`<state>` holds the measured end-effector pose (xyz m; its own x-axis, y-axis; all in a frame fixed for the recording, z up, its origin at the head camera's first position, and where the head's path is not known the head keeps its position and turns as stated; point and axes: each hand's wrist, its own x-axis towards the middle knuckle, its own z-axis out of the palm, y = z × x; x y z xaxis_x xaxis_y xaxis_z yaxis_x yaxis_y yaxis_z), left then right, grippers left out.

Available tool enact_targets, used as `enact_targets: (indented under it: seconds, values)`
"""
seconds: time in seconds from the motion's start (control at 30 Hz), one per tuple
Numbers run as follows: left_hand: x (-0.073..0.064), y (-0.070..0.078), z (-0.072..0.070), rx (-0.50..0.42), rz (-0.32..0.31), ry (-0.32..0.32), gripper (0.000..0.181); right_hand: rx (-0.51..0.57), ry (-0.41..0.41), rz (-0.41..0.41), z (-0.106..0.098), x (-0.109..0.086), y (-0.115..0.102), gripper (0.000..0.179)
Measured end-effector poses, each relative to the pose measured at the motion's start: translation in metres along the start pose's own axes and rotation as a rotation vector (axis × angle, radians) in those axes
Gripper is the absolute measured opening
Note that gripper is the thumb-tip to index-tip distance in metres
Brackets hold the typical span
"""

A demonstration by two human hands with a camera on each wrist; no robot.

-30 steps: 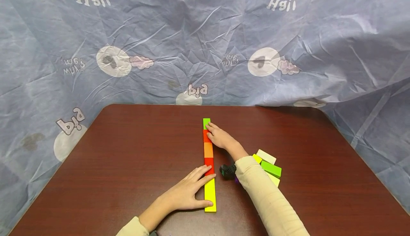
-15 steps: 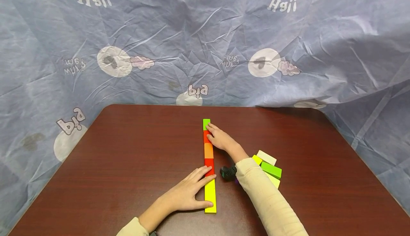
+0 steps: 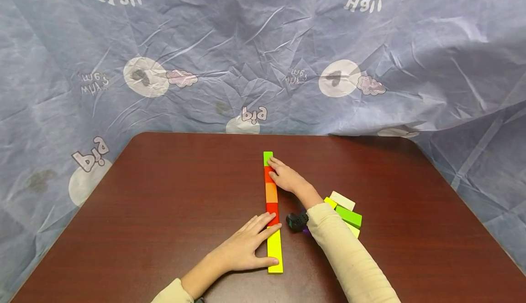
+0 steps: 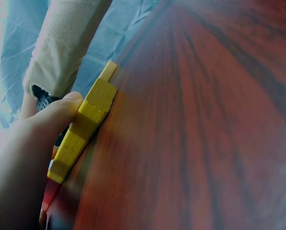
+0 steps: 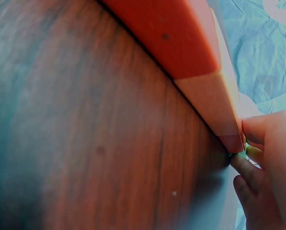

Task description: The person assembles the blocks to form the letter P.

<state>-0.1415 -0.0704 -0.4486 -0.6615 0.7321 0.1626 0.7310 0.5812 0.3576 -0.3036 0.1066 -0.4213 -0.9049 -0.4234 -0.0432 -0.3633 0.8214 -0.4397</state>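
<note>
A straight row of coloured blocks lies on the table, running away from me. From far to near come a green block [image 3: 268, 158], a red block [image 3: 269, 174], an orange block [image 3: 271, 193], a second red block [image 3: 272, 209] and a yellow block [image 3: 274, 243]. My left hand [image 3: 242, 249] is spread, its fingertips across the near red and yellow blocks and its thumb on the yellow one's near end. At the far end, my right hand [image 3: 289, 178] touches the green and far red blocks with extended fingers. The right wrist view shows its thumb and fingers against that end.
Right of the row, partly behind the right sleeve [image 3: 349, 248], lies a group of loose blocks, including a green block [image 3: 348, 217] and a cream block [image 3: 342, 200]. A black wrist camera [image 3: 297, 221] sits by the right wrist. Patterned grey-blue cloth [image 3: 263, 65] hangs behind the table.
The row of blocks and both hands have shifted slightly to the right, the near end a little more than the far end. The hands keep the same pose.
</note>
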Motion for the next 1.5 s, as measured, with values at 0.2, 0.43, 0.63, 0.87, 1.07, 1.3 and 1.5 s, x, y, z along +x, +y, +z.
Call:
enact_targets:
  seconds: [0.2, 0.43, 0.63, 0.87, 1.07, 1.3, 1.5]
  values:
    - [0.001, 0.001, 0.002, 0.029, 0.01, 0.01, 0.073, 0.015, 0.001, 0.005, -0.002, -0.003, 0.0, 0.051]
    - [0.001, 0.0, 0.003, 0.037, 0.012, 0.018, 0.074, 0.051, 0.051, -0.029, -0.003, -0.009, 0.001, 0.051]
    - [-0.001, 0.0, 0.002, -0.005, -0.014, 0.03, 0.073, 0.107, 0.174, -0.038, -0.017, -0.033, 0.001, 0.044]
    - [0.0, -0.001, 0.003, -0.007, -0.022, 0.041, 0.071, 0.035, 0.244, 0.002, -0.032, -0.074, 0.006, 0.039]
    - [0.0, -0.001, 0.003, -0.01, -0.02, 0.025, 0.071, -0.076, 0.14, 0.021, -0.033, -0.111, 0.007, 0.035]
    - [-0.001, 0.0, 0.001, -0.023, -0.028, 0.013, 0.071, -0.192, -0.018, 0.024, -0.034, -0.133, 0.003, 0.047]
    - [0.0, 0.0, 0.002, -0.003, -0.02, 0.014, 0.07, -0.312, 0.122, 0.11, -0.02, -0.129, 0.002, 0.056]
